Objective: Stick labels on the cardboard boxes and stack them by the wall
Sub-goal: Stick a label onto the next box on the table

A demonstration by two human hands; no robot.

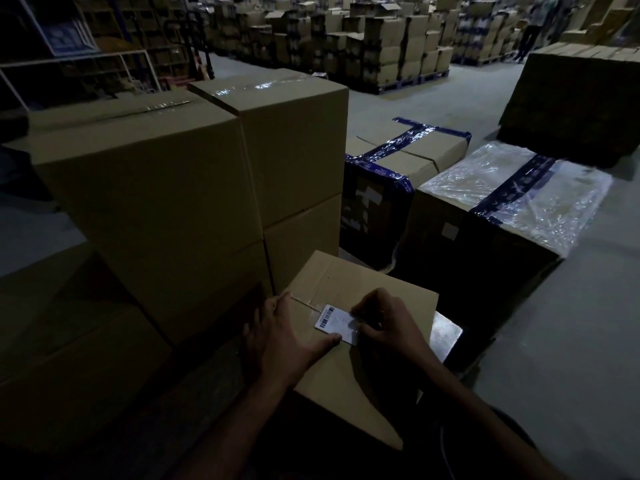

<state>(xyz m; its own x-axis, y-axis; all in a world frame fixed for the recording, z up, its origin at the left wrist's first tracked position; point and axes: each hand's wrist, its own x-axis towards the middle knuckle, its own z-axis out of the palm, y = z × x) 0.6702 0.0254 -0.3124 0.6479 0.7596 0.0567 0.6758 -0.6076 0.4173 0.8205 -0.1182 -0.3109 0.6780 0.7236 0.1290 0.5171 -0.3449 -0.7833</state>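
A brown cardboard box point(349, 375) lies in front of me with its taped top facing up. On that top sits a white barcode label point(334, 322). My left hand point(280, 336) rests spread over the box's left edge, its thumb pressing the label's near corner. My right hand point(382, 323) bends its fingertips down onto the label's right edge. Two stacks of plain cardboard boxes rise just beyond, a near one point(152, 202) and a farther one point(294, 154).
A box bound with blue tape point(405, 157) and a plastic-wrapped box point(512, 195) stand on the floor to the right. A large carton point(575, 98) sits far right. Pallets of boxes point(381, 39) fill the back, and a person point(535, 26) stands there. Shelving point(79, 57) stands at the left.
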